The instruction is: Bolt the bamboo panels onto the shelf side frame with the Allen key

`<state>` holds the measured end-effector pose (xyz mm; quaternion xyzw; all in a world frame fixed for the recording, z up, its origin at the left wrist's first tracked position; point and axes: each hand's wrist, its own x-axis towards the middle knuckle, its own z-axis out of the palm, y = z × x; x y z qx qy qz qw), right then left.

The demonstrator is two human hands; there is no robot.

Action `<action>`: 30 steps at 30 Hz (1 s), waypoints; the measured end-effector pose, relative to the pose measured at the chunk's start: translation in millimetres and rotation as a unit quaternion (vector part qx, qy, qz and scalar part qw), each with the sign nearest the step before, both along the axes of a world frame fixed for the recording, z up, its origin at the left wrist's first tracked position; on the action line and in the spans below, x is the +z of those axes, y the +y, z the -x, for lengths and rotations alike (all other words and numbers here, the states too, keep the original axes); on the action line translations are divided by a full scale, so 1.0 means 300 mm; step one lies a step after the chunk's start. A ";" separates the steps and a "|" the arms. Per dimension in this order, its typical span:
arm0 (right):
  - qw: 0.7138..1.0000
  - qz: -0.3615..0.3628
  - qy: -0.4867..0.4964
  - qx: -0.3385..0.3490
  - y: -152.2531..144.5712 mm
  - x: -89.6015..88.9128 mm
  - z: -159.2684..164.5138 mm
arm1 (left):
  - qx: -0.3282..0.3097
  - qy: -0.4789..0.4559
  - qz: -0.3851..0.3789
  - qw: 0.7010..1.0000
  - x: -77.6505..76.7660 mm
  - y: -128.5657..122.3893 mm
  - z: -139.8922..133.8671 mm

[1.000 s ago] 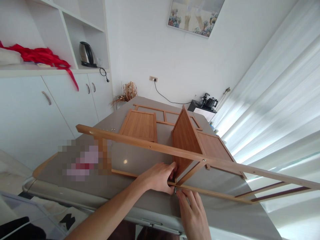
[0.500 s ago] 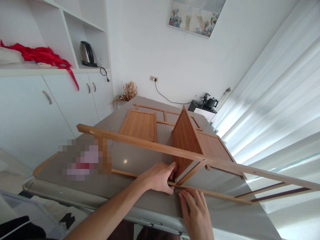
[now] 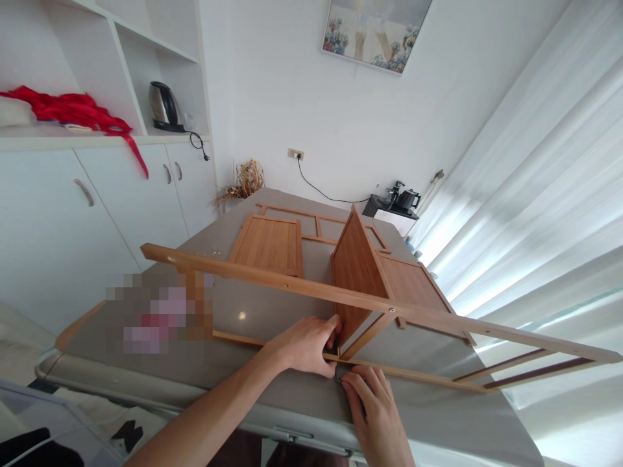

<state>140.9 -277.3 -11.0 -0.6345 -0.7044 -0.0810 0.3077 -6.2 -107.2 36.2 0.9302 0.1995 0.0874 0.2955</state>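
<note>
A ladder-like wooden side frame [image 3: 263, 277] stands on edge across the table, with a wooden shelf panel [image 3: 353, 272] upright against its far side. My left hand [image 3: 304, 344] is closed around the lower rail where it meets the panel's bottom corner. Just right of it, my right hand [image 3: 372, 395] pinches a small dark, roundish piece [image 3: 339, 372] against the near side of that rail; its exact kind is hard to make out. A screw head [image 3: 392, 310] shows in the upper rail.
On the grey table [image 3: 233, 370] lie another wooden panel [image 3: 270, 243], a panel at right [image 3: 418, 279] and a slim wooden frame [image 3: 316, 224]. The side frame reaches past the table's right edge near the curtain [image 3: 549, 162]. Blurred pinkish items [image 3: 156, 318] lie at left.
My right fingers have shifted and curled a little around the small dark piece. My left hand keeps its hold. The whole view has moved slightly, so everything appears a bit further left.
</note>
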 end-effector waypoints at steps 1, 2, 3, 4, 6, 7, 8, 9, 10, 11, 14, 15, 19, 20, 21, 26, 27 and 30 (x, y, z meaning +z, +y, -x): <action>1.000 0.004 -0.003 0.008 -0.003 0.005 0.003 | 0.001 0.002 0.001 1.000 0.001 -0.001 0.000; 1.000 0.003 -0.007 0.012 -0.007 0.008 0.005 | 0.001 0.003 0.002 1.000 0.002 -0.001 0.001; 1.000 0.000 -0.013 0.012 -0.010 0.011 0.006 | 0.002 0.003 0.002 1.000 0.002 -0.001 0.001; 1.000 -0.004 -0.019 0.009 -0.013 0.011 0.006 | 0.003 0.003 0.003 1.000 0.002 -0.002 0.001; 1.000 -0.007 -0.028 -0.001 -0.015 0.010 0.004 | 0.003 0.000 0.004 1.000 0.000 -0.001 0.000; 1.000 -0.007 -0.030 -0.006 -0.015 0.008 0.003 | 0.002 -0.003 0.004 1.000 -0.002 0.000 0.000; 0.999 -0.007 -0.030 -0.010 -0.013 0.006 0.002 | 0.001 -0.006 0.004 1.000 -0.004 0.001 -0.001; 0.999 -0.007 -0.031 -0.011 -0.011 0.005 0.001 | 0.001 -0.008 0.004 1.000 -0.006 0.002 -0.001; 0.999 -0.008 -0.033 -0.010 -0.008 0.003 0.001 | 0.000 -0.011 0.003 1.000 -0.009 0.003 -0.002; 0.999 -0.011 -0.036 -0.009 -0.004 0.003 0.001 | 0.000 -0.014 0.003 1.000 -0.011 0.003 -0.003; 0.998 -0.025 -0.049 -0.010 0.007 0.005 0.003 | -0.001 -0.020 0.003 1.000 -0.014 0.004 -0.003; 0.998 -0.030 -0.053 -0.011 0.009 0.006 0.004 | -0.001 -0.020 0.003 1.000 -0.014 0.004 -0.003; 0.997 -0.036 -0.060 -0.015 0.015 0.007 0.007 | -0.003 -0.018 0.003 1.000 -0.012 0.003 -0.001; 0.997 -0.034 -0.060 -0.015 0.016 0.006 0.007 | -0.004 -0.018 0.003 1.000 -0.011 0.003 -0.001; 0.997 -0.034 -0.061 -0.017 0.016 0.005 0.008 | -0.005 -0.017 0.003 1.000 -0.010 0.002 0.000; 0.997 -0.024 -0.064 -0.022 0.012 -0.002 0.009 | -0.005 -0.005 0.002 1.000 -0.003 0.003 0.000; 0.997 -0.021 -0.069 -0.022 0.011 -0.003 0.010 | -0.005 -0.002 0.002 1.000 -0.002 0.002 -0.001; 0.995 -0.030 -0.094 -0.029 0.008 -0.006 0.014 | -0.005 0.001 0.002 1.000 -0.003 0.002 -0.001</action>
